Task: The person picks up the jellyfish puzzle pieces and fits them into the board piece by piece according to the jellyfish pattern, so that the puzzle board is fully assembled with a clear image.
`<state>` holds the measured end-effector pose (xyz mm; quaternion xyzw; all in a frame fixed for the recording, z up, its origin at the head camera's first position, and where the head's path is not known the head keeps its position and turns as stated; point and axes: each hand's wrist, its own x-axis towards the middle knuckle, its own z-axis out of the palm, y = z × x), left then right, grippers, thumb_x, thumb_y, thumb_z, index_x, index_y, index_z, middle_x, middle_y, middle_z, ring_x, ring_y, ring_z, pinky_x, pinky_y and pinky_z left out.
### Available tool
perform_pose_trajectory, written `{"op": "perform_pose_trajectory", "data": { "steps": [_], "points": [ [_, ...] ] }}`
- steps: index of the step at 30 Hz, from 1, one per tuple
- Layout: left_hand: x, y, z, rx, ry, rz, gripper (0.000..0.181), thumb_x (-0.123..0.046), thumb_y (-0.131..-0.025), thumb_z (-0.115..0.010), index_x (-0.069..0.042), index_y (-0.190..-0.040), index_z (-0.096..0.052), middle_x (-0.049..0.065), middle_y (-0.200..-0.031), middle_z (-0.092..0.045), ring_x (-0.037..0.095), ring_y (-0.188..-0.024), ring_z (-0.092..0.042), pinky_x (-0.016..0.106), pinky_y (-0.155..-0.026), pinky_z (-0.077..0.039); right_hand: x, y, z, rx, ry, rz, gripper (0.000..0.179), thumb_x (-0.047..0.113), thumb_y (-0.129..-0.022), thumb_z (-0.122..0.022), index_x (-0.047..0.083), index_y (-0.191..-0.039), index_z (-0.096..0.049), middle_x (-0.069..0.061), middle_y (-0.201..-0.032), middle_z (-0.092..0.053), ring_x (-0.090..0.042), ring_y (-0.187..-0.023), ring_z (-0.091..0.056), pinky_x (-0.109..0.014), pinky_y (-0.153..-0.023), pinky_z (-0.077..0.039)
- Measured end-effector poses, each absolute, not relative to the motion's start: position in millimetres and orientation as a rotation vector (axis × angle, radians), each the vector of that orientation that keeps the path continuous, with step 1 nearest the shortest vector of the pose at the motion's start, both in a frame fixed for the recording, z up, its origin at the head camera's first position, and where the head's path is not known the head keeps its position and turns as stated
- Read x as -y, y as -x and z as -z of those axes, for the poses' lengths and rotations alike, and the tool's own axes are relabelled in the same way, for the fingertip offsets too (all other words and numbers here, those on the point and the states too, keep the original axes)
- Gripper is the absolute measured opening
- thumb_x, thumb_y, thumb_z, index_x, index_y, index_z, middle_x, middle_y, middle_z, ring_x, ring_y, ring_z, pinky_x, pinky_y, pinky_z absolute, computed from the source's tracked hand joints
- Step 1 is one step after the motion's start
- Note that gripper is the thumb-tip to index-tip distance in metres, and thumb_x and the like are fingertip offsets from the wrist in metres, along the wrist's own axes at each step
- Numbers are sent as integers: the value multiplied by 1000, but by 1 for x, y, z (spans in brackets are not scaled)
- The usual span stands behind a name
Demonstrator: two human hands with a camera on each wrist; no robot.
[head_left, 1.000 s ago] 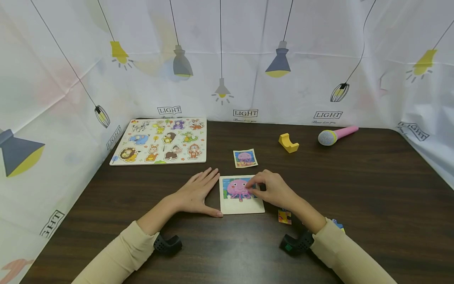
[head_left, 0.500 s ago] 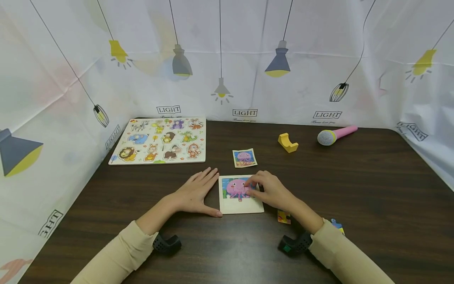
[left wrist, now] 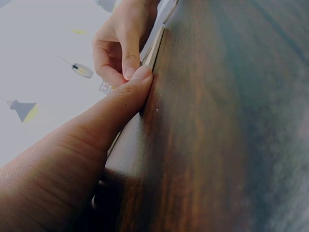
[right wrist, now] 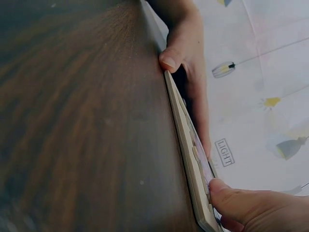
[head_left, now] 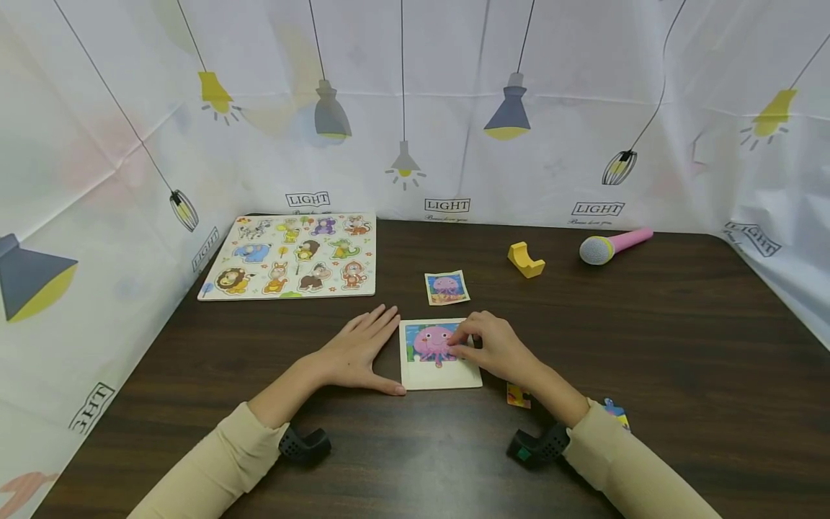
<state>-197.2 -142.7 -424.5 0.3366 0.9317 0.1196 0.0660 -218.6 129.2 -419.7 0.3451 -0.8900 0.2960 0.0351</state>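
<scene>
A small puzzle board (head_left: 441, 376) with a pink octopus picture in its upper half lies flat on the table; its lower half is bare pale wood. My left hand (head_left: 359, 353) rests beside it with fingers spread, fingertips at the upper left corner and thumb at the lower left corner. At the right of the octopus, my right hand (head_left: 499, 349) pinches a puzzle piece with thumb and index finger, and the hand covers most of that piece. In the right wrist view the right thumb (right wrist: 221, 188) is down on the board's pieces.
A loose orange-yellow piece (head_left: 518, 395) lies under the right wrist, and a blue-yellow piece (head_left: 617, 412) shows beside the right sleeve. Behind the board are an octopus card (head_left: 447, 288), a yellow curved block (head_left: 526, 261), a pink microphone (head_left: 616, 246) and an animal board (head_left: 292, 256).
</scene>
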Motion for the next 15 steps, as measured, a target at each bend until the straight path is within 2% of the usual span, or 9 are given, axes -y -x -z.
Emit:
{"op": "perform_pose_trajectory", "data": {
  "steps": [7, 15],
  "points": [
    [142, 197, 423, -2809, -1017, -344, 116, -82, -68, -44, -7, -148, -8, 9, -153, -1, 24, -139, 3, 44, -109, -6, -131, 217, 417, 2715, -1098, -855, 7, 19, -78, -74, 17, -84, -71, 11, -78, -58, -11, -75, -49, -28, -63, -40],
    [141, 197, 424, -2805, -1009, -352, 116, -82, -68, -45, -6, -148, -8, 8, -153, 0, 24, -139, 3, 44, -108, -6, -143, 211, 406, 2795, -1150, -784, 15, 23, -81, -72, 16, -94, -70, 5, -90, -60, -15, -87, -51, -33, -72, -43]
  ]
}}
